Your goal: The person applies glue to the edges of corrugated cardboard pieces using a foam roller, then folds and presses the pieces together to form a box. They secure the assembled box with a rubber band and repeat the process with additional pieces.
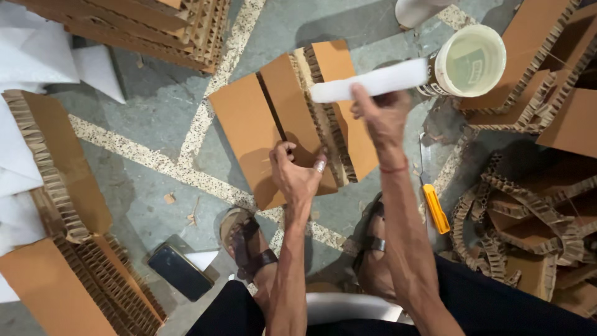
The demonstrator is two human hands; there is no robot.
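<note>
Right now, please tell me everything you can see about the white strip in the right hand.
The white strip is a long, narrow, flat piece, probably paper or thin foam. It is held level above the floor, its left end free, its right end near the white bucket. The right hand pinches it from below near its middle. It hangs over the brown honeycomb cardboard panel.

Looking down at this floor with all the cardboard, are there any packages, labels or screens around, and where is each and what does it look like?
Round white bucket, upper right by the right hand: pale liquid inside, a dark printed label band on its side.
Phone, on the floor lower left near the sandalled foot: flat dark rectangle, screen dark.
No signs show.
</note>
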